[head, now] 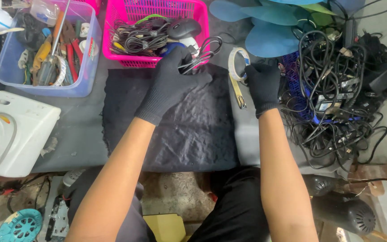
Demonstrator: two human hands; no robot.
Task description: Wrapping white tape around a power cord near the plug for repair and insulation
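Tape (pixel 238 94) dangling loose from the roll (pixel 238 62) pinched in the right hand (pixel 262 85) could stick to the dark mat (pixel 189 130) while the left hand (pixel 173 80) clutches a coiled cable (pixel 200 56) by the pink basket's (pixel 113 27) front edge.

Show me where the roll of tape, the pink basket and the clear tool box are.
roll of tape (pixel 234 57), head view, on its ring.
pink basket (pixel 113 31), head view, on its left wall.
clear tool box (pixel 45 87), head view, on its front wall.

A repair workshop: beside the pink basket (pixel 126 13) of coiled cables sits a clear tub (pixel 83 85) of screwdrivers and pliers; tangled cords (pixel 337 89) lie to its right.
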